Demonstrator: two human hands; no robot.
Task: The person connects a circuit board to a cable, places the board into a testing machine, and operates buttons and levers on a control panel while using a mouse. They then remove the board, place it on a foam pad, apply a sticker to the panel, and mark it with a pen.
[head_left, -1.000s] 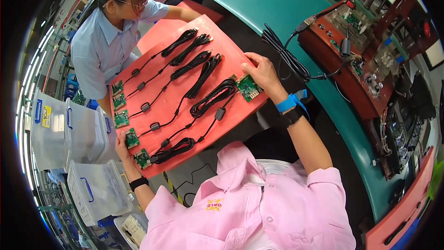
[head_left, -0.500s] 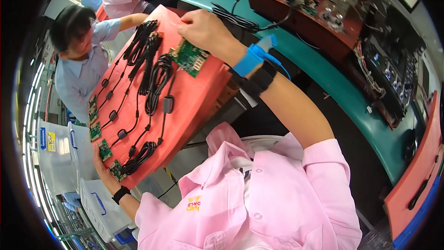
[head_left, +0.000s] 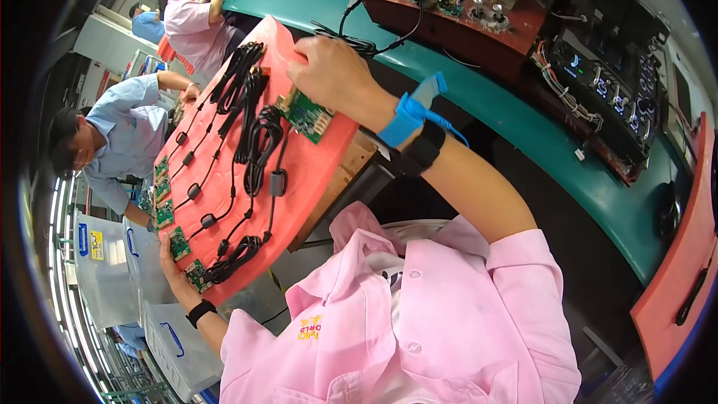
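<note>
My two hands hold up a pink foam board (head_left: 299, 187) at its opposite sides. My right hand (head_left: 333, 75), with a blue wrist strap (head_left: 410, 114), is closed over the far right edge; its fingertips are partly hidden. Beside it lies a larger green circuit board (head_left: 305, 117). At the near left edge my left hand (head_left: 172, 265) is closed round the foam, fingers mostly hidden underneath. Several small green circuit boards (head_left: 179, 245) line that edge, joined to black cables (head_left: 262, 138) with cable lumps. The cables lie coiled in bundles across the foam.
A green workbench (head_left: 479, 97) curves along the right, bearing a red-brown test fixture (head_left: 456, 19) and a black device (head_left: 606, 82). Clear plastic bins (head_left: 108, 277) stand at left. A co-worker in light blue (head_left: 123, 131) bends beyond the foam; another in pink (head_left: 191, 26) sits farther off.
The co-worker in light blue has bent lower and farther left, away from the foam. My view has shifted slightly; both hands keep their hold on the foam board.
</note>
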